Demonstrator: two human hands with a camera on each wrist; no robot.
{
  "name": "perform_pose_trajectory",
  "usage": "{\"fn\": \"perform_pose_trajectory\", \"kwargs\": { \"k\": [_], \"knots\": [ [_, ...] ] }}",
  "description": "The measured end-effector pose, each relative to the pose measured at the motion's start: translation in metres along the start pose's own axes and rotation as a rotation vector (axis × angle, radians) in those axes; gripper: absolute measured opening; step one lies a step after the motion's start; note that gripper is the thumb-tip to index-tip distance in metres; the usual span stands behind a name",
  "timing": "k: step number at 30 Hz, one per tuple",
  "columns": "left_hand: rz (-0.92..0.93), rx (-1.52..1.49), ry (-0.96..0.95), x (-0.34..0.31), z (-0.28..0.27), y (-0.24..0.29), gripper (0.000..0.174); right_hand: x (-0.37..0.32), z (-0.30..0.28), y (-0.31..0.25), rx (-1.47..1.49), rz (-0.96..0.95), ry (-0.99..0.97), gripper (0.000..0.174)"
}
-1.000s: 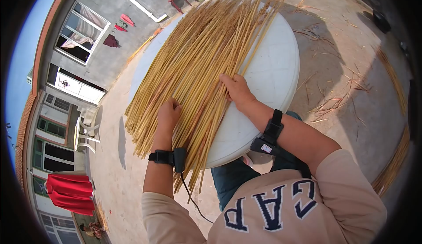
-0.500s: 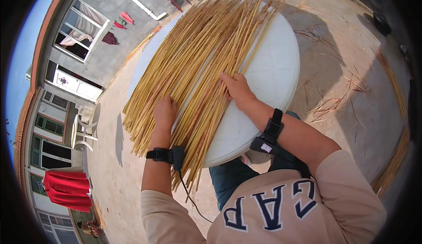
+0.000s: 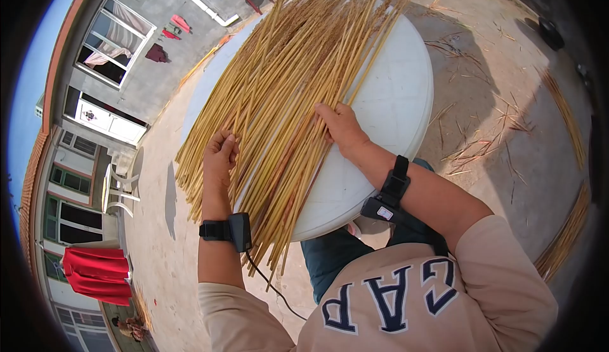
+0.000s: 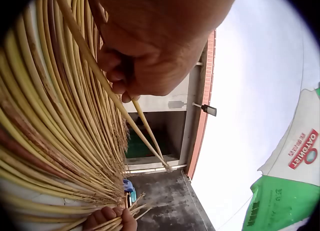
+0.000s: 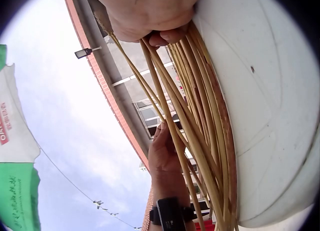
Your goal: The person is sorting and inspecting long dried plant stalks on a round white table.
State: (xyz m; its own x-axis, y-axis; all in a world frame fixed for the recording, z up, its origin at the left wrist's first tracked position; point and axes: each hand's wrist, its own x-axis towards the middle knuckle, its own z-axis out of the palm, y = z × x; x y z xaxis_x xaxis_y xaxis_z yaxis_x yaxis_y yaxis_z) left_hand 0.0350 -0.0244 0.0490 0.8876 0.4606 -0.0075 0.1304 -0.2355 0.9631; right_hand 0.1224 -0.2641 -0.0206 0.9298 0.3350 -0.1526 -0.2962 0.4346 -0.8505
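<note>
A wide layer of yellow-brown stalks (image 3: pixel 279 117) with feathery heads lies across a round white table (image 3: pixel 396 92). At the left part of the layer, my left hand (image 3: pixel 219 161) pinches a couple of stalks raised above the others; in the left wrist view these stalks (image 4: pixel 107 86) pass by the curled fingers of the left hand (image 4: pixel 150 46). My right hand (image 3: pixel 344 130) grips several stalks at the layer's right edge. In the right wrist view, stalks (image 5: pixel 200 116) run from under the right hand (image 5: pixel 150 13), whose fingertips are partly hidden.
A white chair (image 3: pixel 120 190) stands left of the table. Loose stalks (image 3: pixel 491 142) and a stalk bundle (image 3: pixel 564 117) lie on the ground at the right. A red garment (image 3: pixel 96 274) hangs at the lower left. A cable (image 3: pixel 273 285) runs from the left wrist camera.
My left hand has moved left and turned, and a couple of stalks in it are now lifted across the layer. The right hand stays in nearly the same place.
</note>
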Motion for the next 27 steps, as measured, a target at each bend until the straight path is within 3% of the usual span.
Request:
{"fn": "perform_pose_trajectory", "kwargs": {
  "k": [3,7,10,17,21,23,27],
  "knots": [
    [0.044,0.181,-0.047,-0.005,0.004,0.009,0.013,0.001,-0.002,0.001,-0.007,-0.014,-0.019,0.026],
    [0.034,0.197,-0.129,-0.019,0.026,0.008,0.017,0.003,-0.003,0.001,-0.016,-0.049,-0.06,0.026],
    [0.143,0.414,-0.143,-0.03,0.041,0.0,0.022,0.005,-0.003,0.003,-0.03,-0.044,-0.065,0.026],
    [0.162,0.419,-0.256,-0.067,0.068,0.006,0.024,0.002,0.0,0.004,0.052,-0.076,0.004,0.024],
    [0.299,0.629,-0.262,-0.076,0.071,0.004,0.027,0.002,-0.002,0.002,0.141,-0.1,-0.005,0.019],
    [0.515,0.674,-0.304,-0.08,0.07,0.004,0.028,0.001,-0.003,-0.001,0.129,-0.075,-0.027,0.018],
    [0.514,0.691,-0.352,-0.087,0.068,0.005,0.032,-0.002,-0.004,-0.005,0.117,-0.051,-0.05,0.017]
  ]
}}
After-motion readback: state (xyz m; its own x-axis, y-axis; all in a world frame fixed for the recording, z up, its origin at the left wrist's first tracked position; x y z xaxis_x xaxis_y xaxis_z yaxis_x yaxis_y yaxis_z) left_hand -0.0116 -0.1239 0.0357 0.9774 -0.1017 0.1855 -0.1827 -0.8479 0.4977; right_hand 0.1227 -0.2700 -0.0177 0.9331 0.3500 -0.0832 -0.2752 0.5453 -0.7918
